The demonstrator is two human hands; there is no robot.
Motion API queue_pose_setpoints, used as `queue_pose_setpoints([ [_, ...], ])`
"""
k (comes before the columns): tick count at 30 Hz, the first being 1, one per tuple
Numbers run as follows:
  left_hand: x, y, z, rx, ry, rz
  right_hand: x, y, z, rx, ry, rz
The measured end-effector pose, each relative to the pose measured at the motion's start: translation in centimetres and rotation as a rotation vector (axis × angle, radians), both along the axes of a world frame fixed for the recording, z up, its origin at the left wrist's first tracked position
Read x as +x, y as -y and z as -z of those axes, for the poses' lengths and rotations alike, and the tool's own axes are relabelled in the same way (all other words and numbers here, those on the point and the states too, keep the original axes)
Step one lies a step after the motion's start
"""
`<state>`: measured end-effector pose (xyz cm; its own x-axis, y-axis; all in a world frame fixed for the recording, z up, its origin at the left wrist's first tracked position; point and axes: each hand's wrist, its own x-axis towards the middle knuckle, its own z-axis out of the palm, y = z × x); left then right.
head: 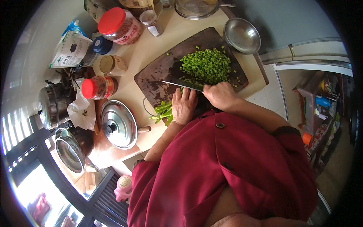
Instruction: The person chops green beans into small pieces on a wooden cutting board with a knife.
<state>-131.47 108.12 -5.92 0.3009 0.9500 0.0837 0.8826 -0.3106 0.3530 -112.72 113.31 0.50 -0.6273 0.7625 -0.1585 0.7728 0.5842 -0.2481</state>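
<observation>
On a dark cutting board (158, 71) lies a heap of chopped green stalks (207, 63), with a few loose bits around it. My right hand (219, 95) grips a knife (184, 83) at its handle end, the blade pointing left across the board between the heap and my left hand. My left hand (183, 106) presses down on a bunch of uncut green stalks (164, 111) at the board's near edge, its fingertips close to the blade. The leafy ends stick out to the left of that hand. The knife's handle is mostly hidden by my right hand.
A steel bowl (242, 35) stands by the board's far right corner, a round sieve (197, 8) beyond it. Left of the board are red-lidded jars (120, 26), a glass jar (113, 65) and a steel pot lid (119, 124). Farther left stands a lidded pot (48, 107).
</observation>
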Motion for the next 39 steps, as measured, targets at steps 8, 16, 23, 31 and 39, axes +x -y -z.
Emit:
queue_pose_setpoints([
  [8,-0.2,-1.4,-1.5,0.087,0.022,-0.013,0.5,-1.9,-1.3,0.091,-0.089,0.109],
  [16,-0.3,-2.0,-0.8,0.035,0.054,0.013,2.5,-0.4,-4.9,0.009,0.015,-0.012],
  [23,-0.3,-2.1,-0.5,0.118,0.086,0.019,-1.4,-2.3,0.3,0.075,-0.053,0.036],
  [31,-0.2,-1.9,-1.1,0.109,0.054,-0.015,1.6,-2.0,-3.7,0.059,-0.077,0.008],
  [39,-0.1,-1.8,-0.7,0.118,0.074,0.002,-0.4,-1.8,0.0,0.065,-0.095,0.019],
])
